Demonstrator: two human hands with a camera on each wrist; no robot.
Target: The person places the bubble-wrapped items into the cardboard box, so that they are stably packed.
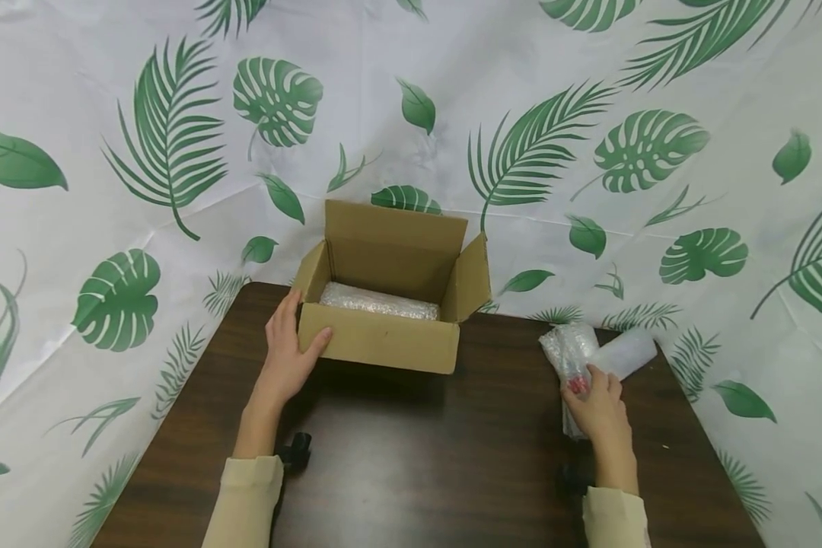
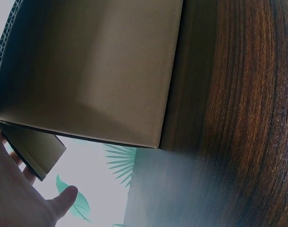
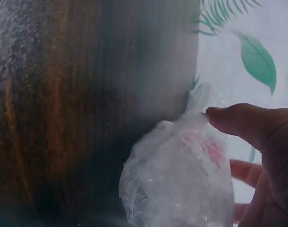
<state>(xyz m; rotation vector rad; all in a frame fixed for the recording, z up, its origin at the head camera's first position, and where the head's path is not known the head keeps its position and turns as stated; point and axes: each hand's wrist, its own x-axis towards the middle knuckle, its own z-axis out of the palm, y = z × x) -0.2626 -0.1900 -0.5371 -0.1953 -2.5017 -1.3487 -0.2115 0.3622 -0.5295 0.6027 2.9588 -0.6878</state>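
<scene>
"What's the left hand (image 1: pixel 289 358) doing?"

"It's spread wide at the near left corner of the cardboard box (image 1: pixel 383 339): thumb by the front panel, fingers behind the left flap (image 1: pixel 308 275). It touches the box without being closed round it."

"And inside?"

"A bubble-wrapped bundle (image 1: pixel 380 303), lying lengthwise. The flaps I can see stand up. The box sits toward the far side of the dark wooden table (image 1: pixel 411 464)."

"The right hand (image 1: pixel 603 411)?"

"Curled, thumb and fingers pinching a clear bubble-wrapped package (image 1: pixel 570 348) near the table's right edge. Something red shows through the plastic; I can't tell what."

"That pale cylinder (image 1: pixel 632 352)?"

"Just beside the package, lying slantwise. Behind everything hangs a leaf-print cloth (image 1: pixel 397 175)."
</scene>
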